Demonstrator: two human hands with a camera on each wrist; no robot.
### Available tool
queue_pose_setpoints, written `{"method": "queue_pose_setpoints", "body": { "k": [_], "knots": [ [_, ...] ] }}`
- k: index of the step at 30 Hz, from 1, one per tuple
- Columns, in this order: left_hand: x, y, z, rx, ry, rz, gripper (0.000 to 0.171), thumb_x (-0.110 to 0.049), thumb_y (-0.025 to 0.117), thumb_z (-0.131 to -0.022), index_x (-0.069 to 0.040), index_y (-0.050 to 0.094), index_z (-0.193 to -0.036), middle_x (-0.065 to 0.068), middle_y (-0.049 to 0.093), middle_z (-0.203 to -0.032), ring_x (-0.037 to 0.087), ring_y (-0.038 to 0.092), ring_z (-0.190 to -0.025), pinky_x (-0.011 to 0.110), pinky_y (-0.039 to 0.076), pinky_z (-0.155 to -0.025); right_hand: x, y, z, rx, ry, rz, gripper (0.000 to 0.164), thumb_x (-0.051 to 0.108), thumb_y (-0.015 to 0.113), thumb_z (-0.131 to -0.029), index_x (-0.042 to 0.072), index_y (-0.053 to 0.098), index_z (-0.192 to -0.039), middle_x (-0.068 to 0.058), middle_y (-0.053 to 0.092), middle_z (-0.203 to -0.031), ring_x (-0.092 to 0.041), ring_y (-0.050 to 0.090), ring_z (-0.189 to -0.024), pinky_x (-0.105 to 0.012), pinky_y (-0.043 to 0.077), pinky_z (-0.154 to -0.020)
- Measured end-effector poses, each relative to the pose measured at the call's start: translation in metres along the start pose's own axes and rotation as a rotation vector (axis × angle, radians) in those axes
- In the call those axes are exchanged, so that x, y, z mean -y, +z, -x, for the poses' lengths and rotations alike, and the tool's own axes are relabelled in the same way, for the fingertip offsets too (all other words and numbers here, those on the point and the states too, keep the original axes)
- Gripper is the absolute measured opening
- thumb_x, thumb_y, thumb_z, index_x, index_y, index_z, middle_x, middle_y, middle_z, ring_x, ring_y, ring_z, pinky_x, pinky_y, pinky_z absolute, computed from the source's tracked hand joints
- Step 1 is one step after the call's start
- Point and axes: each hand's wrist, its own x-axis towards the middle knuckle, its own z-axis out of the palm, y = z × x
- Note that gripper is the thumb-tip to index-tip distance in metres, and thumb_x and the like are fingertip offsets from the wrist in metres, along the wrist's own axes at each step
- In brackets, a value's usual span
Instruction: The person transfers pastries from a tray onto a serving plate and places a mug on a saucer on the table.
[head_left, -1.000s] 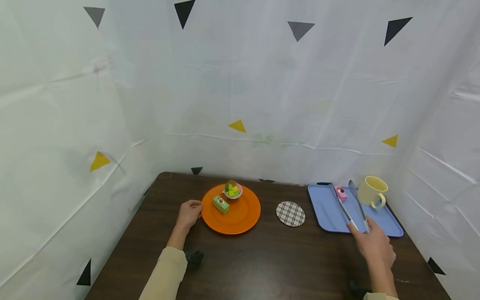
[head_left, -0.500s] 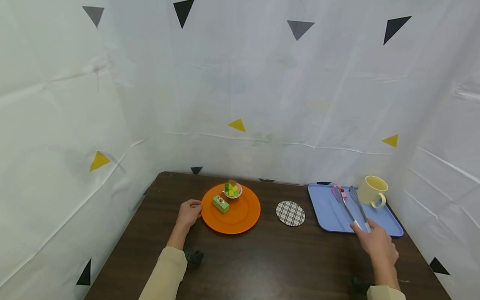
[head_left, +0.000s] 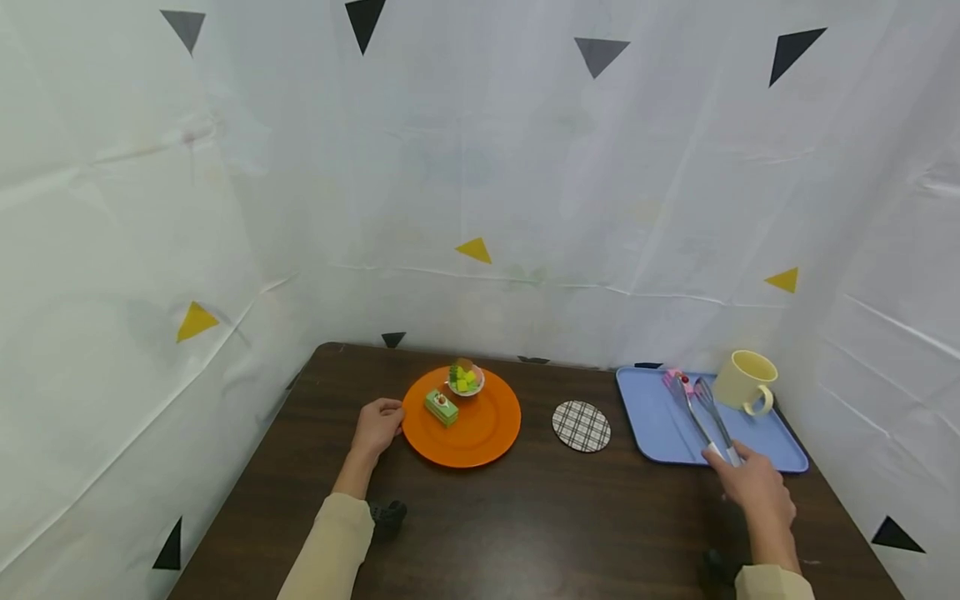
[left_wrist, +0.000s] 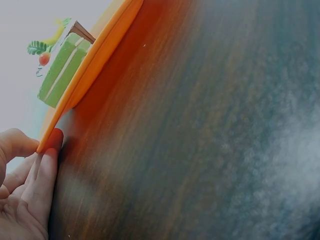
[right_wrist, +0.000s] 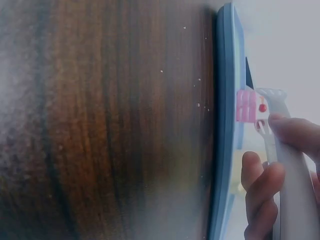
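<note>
At the left, my left hand (head_left: 377, 427) pinches the rim of an orange plate (head_left: 480, 429), thumb on top and fingers underneath in the left wrist view. On the plate are a green cake slice (head_left: 441, 408) and a small white bowl (head_left: 467, 382) of green and yellow pieces. On the other side, my right hand (head_left: 753, 482) grips metal tongs (head_left: 714, 452) by their white handles. The tong tips stand around a pink cake slice (right_wrist: 245, 106) with a red berry, on the blue tray (head_left: 651, 421). Whether both tips touch the cake cannot be told.
A yellow mug (head_left: 738, 382) stands on the tray's back right, close beside the tongs. Between plate and tray lies a round checked coaster (head_left: 581, 427). The dark wooden table (head_left: 525, 517) is bordered by white sheets (head_left: 525, 167) behind and at both sides.
The tong arms have come closer together, and their tips have lowered to the pink cake. My right hand shifted slightly right and down. The left hand and plate have stayed still.
</note>
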Motion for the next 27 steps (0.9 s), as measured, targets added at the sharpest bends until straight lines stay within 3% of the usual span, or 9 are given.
{"method": "queue_pose_setpoints", "body": {
  "k": [8, 16, 23, 27],
  "knots": [
    [0.000, 0.001, -0.001, -0.003, -0.002, -0.002, 0.036, -0.018, 0.060, -0.109, 0.002, 0.065, -0.138, 0.023, 0.071, -0.131, 0.026, 0.071, -0.109, 0.029, 0.063, -0.088, 0.001, -0.003, -0.004, -0.018, 0.014, 0.009, 0.106, 0.076, 0.054, -0.099, 0.003, 0.021, -0.169, -0.012, 0.075, -0.077, -0.064, 0.052, -0.125, -0.077, 0.043, -0.099],
    [0.002, 0.004, 0.001, -0.012, 0.006, 0.000, 0.035, -0.018, 0.061, -0.109, 0.001, 0.065, -0.138, 0.023, 0.070, -0.132, 0.026, 0.071, -0.110, 0.029, 0.063, -0.088, -0.003, -0.002, -0.009, -0.003, 0.020, 0.021, 0.105, 0.074, 0.056, -0.099, 0.004, 0.022, -0.169, -0.013, 0.076, -0.082, -0.062, 0.054, -0.121, -0.075, 0.045, -0.097],
    [0.001, 0.002, 0.001, -0.007, 0.001, 0.005, 0.035, -0.018, 0.061, -0.109, 0.001, 0.066, -0.137, 0.022, 0.071, -0.131, 0.025, 0.071, -0.109, 0.026, 0.062, -0.086, -0.005, 0.004, -0.013, -0.014, 0.018, 0.015, 0.101, 0.070, 0.058, -0.099, 0.004, 0.026, -0.168, -0.030, 0.071, -0.108, -0.058, 0.055, -0.116, -0.075, 0.045, -0.097],
    [0.000, 0.000, 0.003, -0.009, 0.003, 0.009, 0.035, -0.018, 0.060, -0.109, 0.002, 0.066, -0.137, 0.023, 0.071, -0.130, 0.026, 0.071, -0.109, 0.026, 0.062, -0.085, -0.003, 0.006, -0.016, -0.006, 0.009, 0.010, 0.099, 0.068, 0.059, -0.100, 0.004, 0.026, -0.168, -0.021, 0.075, -0.093, -0.054, 0.058, -0.112, -0.075, 0.045, -0.096]
  ]
}}
